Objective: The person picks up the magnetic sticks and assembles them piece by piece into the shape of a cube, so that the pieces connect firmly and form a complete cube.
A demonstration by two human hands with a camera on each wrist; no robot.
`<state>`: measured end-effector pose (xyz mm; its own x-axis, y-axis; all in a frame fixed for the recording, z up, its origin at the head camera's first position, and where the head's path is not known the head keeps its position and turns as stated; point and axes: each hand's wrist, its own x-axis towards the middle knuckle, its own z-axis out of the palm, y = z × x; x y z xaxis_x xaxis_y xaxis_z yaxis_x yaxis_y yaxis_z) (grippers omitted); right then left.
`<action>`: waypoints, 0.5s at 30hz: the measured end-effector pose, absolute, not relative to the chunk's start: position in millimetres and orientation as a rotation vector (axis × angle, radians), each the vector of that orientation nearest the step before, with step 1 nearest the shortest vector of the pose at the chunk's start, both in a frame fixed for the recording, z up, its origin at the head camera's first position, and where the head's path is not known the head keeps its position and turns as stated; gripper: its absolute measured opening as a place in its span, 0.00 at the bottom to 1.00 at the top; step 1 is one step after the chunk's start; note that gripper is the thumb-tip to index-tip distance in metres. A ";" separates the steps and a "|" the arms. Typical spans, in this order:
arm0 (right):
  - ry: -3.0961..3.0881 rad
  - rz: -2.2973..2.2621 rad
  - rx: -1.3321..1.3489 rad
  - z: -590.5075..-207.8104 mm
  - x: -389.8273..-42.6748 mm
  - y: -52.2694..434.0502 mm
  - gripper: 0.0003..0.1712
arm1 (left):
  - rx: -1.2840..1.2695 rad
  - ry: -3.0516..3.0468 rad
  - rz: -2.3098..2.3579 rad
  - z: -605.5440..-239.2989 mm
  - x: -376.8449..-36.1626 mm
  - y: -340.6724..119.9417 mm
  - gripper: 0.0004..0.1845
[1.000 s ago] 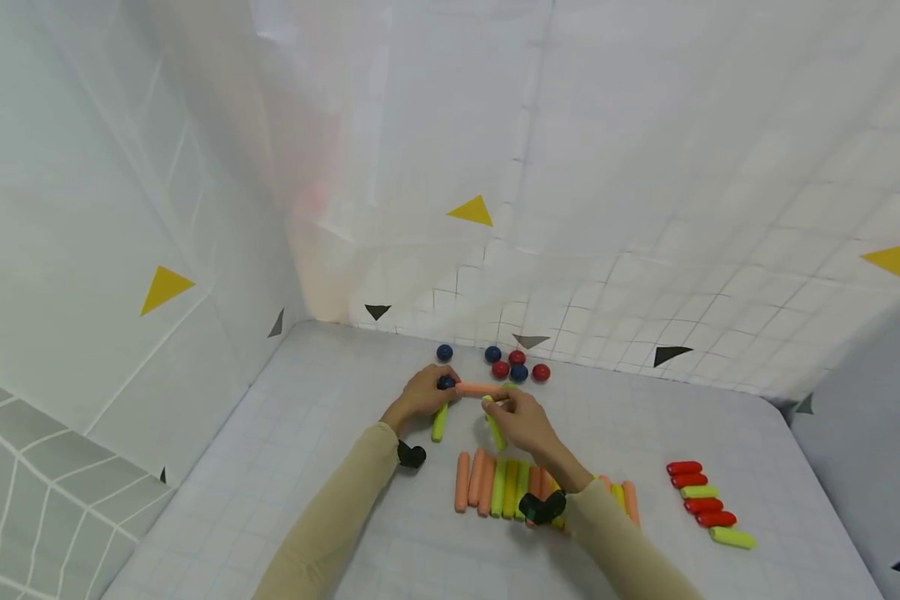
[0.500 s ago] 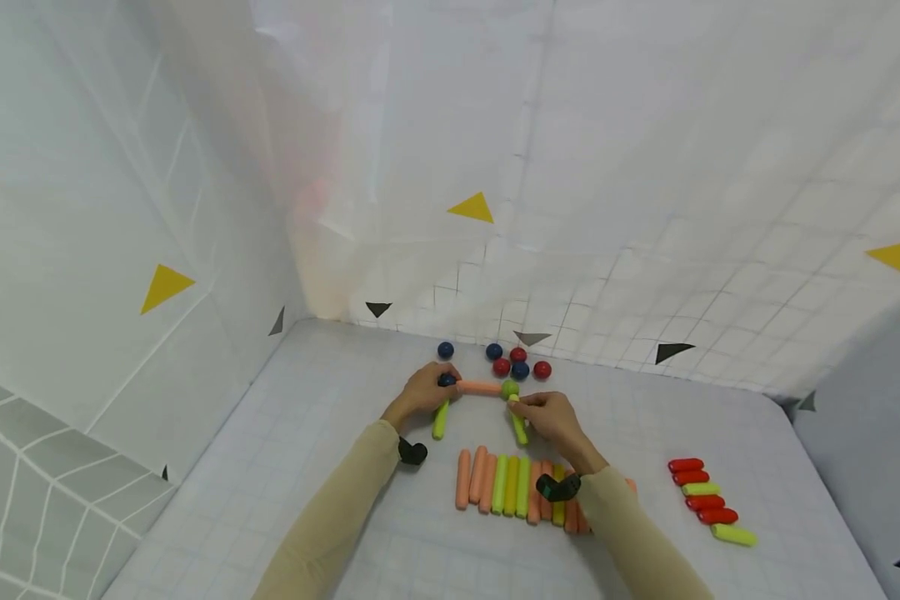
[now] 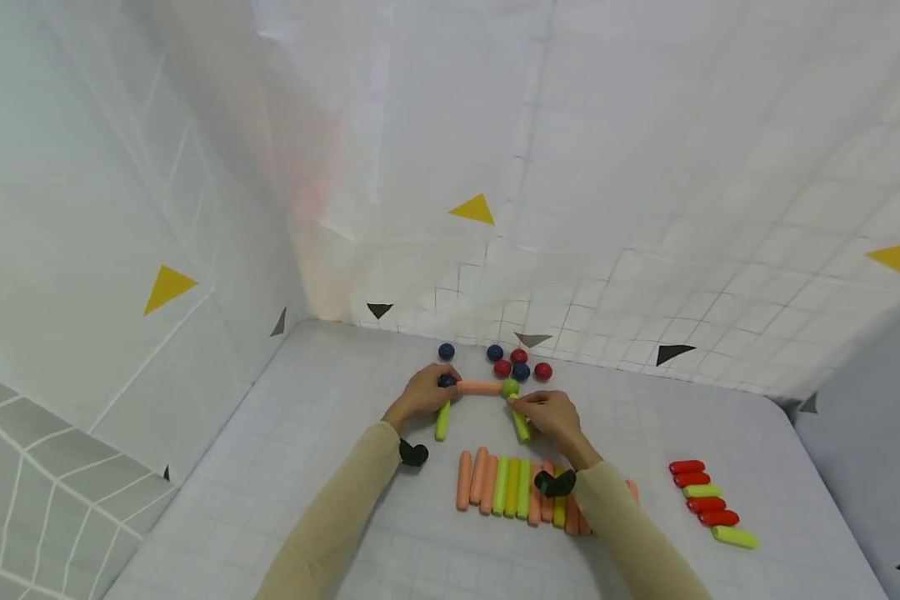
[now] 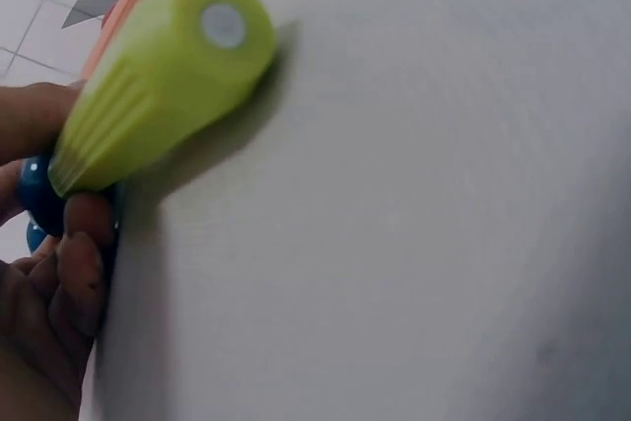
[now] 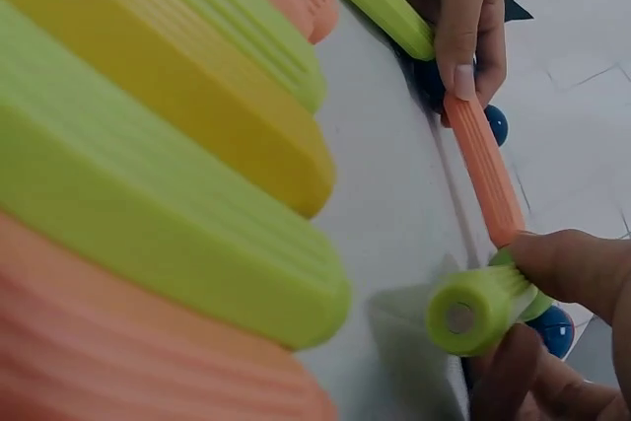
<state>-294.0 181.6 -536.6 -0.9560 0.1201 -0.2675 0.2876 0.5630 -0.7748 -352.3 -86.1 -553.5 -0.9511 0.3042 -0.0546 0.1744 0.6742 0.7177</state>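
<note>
My left hand grips a dark blue ball between thumb and fingers. From this ball a lime rod points toward me, and an orange rod runs right to a green ball. A second lime rod is pinched by my right hand, its far end right at the green ball. The right wrist view shows a round grey disc in the near end of that rod; a pale disc also marks the left lime rod in the left wrist view.
Nearer me, a row of orange, lime and yellow rods lies partly under my right forearm. Short red and lime rods lie at right. Behind my hands sit several loose red and blue balls, close to the back wall.
My right hand has moved rightward with its lime rod, bringing the far end to the green ball, which is now in plain sight. The left hand stays on the blue ball.
</note>
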 end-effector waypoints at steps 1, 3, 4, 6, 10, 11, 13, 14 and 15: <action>2.609 -1.358 0.352 -537.0 -293.9 181.5 0.29 | 0.387 2.714 1.153 -553.8 -352.2 -86.8 0.12; 2.602 -1.388 0.377 -537.6 -293.8 181.2 0.29 | 0.372 2.701 1.199 -554.1 -351.5 -88.8 0.12; 2.596 -1.403 0.391 -538.3 -294.1 181.2 0.29 | 0.364 2.693 1.229 -554.0 -350.8 -89.8 0.13; 2.580 -1.426 0.420 -539.7 -294.6 181.3 0.28 | 0.344 2.666 1.294 -555.2 -349.2 -91.8 0.14; 2.554 -1.462 0.434 -542.7 -295.5 182.0 0.27 | 0.287 2.572 1.425 -555.6 -342.0 -95.2 0.14; 2.550 -1.468 0.427 -543.1 -296.0 182.1 0.26 | 0.271 2.546 1.455 -555.6 -340.0 -95.8 0.14; 2.545 -1.484 0.402 -543.1 -297.2 182.2 0.25 | 0.247 2.503 1.506 -554.9 -335.3 -96.7 0.14; 2.546 -1.489 0.386 -542.9 -298.0 182.3 0.25 | 0.236 2.486 1.534 -554.7 -333.6 -96.9 0.14; 2.546 -1.498 0.367 -542.7 -299.1 182.4 0.24 | 0.229 2.473 1.564 -554.9 -332.2 -96.8 0.14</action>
